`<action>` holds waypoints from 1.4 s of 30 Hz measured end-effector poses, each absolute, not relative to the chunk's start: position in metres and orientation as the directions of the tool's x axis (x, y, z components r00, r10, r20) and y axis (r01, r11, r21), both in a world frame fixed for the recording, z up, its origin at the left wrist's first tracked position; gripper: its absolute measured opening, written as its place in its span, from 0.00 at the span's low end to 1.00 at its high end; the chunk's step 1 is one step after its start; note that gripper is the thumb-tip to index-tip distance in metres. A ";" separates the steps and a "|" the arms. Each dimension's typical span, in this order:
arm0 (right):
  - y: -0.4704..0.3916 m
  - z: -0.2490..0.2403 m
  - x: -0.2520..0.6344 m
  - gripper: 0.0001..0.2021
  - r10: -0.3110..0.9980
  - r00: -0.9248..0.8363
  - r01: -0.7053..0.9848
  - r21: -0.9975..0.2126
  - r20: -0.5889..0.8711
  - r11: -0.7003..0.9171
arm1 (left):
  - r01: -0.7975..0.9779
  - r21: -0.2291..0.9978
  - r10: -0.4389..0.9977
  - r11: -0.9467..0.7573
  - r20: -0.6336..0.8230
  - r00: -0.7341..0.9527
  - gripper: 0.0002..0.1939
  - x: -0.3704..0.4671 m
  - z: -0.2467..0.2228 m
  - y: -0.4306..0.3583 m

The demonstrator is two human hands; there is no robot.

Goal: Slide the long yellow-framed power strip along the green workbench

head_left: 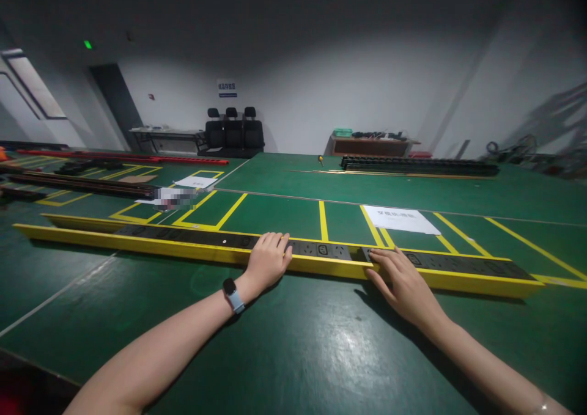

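Observation:
A long yellow channel [339,268] lies across the green table, with a row of black socket modules [321,250] set inside it. My left hand [268,259], wearing a watch with a light blue band [233,296], is curled over the channel's front wall near the middle. Its fingers rest on the modules. Further right, my right hand [401,280] grips the channel, fingertips on a module and thumb against the yellow front wall. Just left of those fingertips a short gap shows between two modules. The parts under both palms are hidden.
Yellow tape lines mark the green tabletop [293,348]. Behind the channel lies a white printed sheet [401,219]. Dark rails [82,183] are at the left, and black strips [417,165] lie at the far right. Black seats [233,131] stand by the wall.

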State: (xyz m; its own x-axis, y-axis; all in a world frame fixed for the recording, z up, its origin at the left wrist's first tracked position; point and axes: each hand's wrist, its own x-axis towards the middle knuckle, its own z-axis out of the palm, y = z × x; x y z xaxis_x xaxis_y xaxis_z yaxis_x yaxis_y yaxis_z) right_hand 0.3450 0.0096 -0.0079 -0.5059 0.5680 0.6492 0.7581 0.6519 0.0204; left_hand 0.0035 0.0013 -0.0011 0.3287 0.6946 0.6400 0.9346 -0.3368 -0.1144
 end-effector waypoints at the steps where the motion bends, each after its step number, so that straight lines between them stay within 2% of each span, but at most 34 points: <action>1: 0.009 -0.008 0.344 0.20 0.577 -0.503 0.766 0.023 0.644 0.642 | 0.935 -0.113 0.692 -0.337 0.643 0.327 0.21 0.003 -0.001 0.001; 11: 0.010 -0.007 0.343 0.17 0.604 -0.502 0.816 0.106 0.619 0.569 | 0.939 -0.154 0.692 -0.307 0.642 0.331 0.22 0.002 0.001 0.000; 14: 0.009 -0.006 0.342 0.17 0.600 -0.506 0.817 0.122 0.620 0.563 | 0.933 -0.192 0.764 -0.305 0.535 0.360 0.23 -0.021 0.013 0.007; 17: 0.009 -0.007 0.342 0.17 0.594 -0.509 0.815 0.127 0.623 0.565 | 0.907 -0.175 0.844 -0.383 0.334 0.421 0.25 -0.071 0.026 0.012; 19: 0.009 -0.009 0.342 0.17 0.593 -0.505 0.815 0.122 0.628 0.566 | 0.923 -0.160 0.870 -0.351 0.308 0.384 0.26 -0.116 0.031 0.009; 22: 0.007 -0.011 0.341 0.19 0.587 -0.492 0.816 0.106 0.643 0.569 | 0.948 -0.173 0.887 -0.268 0.340 0.313 0.26 -0.186 0.028 -0.003; 24: 0.004 -0.011 0.336 0.21 0.577 -0.503 0.802 0.098 0.644 0.589 | 0.984 -0.137 0.893 -0.118 0.418 0.165 0.28 -0.222 0.021 -0.010; 28: -0.003 -0.007 0.316 0.27 0.561 -0.598 0.733 0.107 0.573 0.672 | 0.997 -0.077 0.850 0.007 0.526 0.035 0.27 -0.252 0.004 -0.011; 31: -0.004 -0.004 0.299 0.29 0.553 -0.644 0.692 0.096 0.528 0.715 | 0.997 -0.080 0.832 0.016 0.554 0.031 0.27 -0.243 0.000 -0.006; 35: 0.004 -0.006 0.291 0.28 0.570 -0.613 0.715 0.078 0.547 0.694 | 0.995 -0.096 0.814 0.004 0.578 0.052 0.25 -0.213 0.003 -0.002; 42: 0.025 -0.014 0.342 0.30 0.588 -0.537 0.775 0.079 0.604 0.627 | 0.993 -0.116 0.796 -0.039 0.597 0.101 0.24 -0.150 0.005 0.015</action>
State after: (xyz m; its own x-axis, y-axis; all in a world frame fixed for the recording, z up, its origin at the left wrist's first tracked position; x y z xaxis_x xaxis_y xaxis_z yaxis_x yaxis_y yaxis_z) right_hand 0.3424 0.0253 -0.0144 -0.5371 0.5883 0.6045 0.7753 0.6266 0.0790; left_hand -0.1501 0.0152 0.0046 0.1007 0.7956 0.5974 0.9925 -0.0386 -0.1158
